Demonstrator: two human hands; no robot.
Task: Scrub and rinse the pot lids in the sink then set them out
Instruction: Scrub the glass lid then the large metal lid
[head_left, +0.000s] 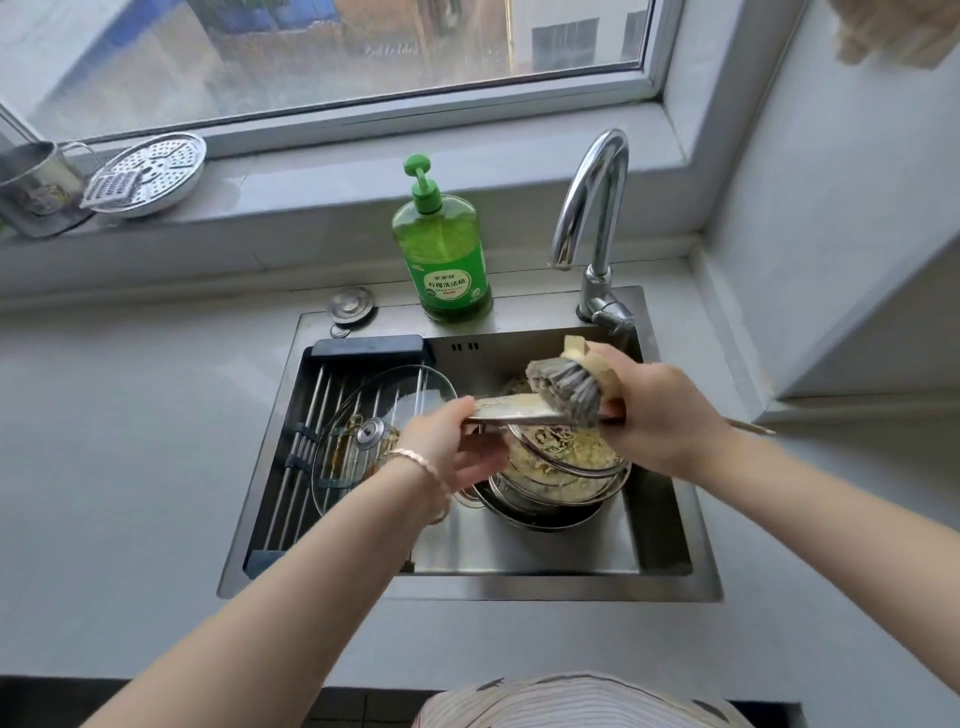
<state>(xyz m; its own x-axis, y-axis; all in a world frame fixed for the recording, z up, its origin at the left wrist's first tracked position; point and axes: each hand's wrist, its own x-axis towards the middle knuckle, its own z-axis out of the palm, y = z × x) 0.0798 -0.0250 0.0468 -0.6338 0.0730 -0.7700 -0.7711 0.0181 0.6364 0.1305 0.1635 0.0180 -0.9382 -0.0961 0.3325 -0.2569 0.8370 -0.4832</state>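
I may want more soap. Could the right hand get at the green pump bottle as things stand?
Probably yes: the pump bottle stands in the open behind the sink, the faucet off to its side. But the right hand holds the brush, so pressing the pump might be awkward.

Bright, even daylight from window (332, 52) ahead. Soft shadows inside sink (519, 551). Highlights on faucet (597, 192). Wide-angle bending at frame edges. Slight overall softness; view through glass hazy.
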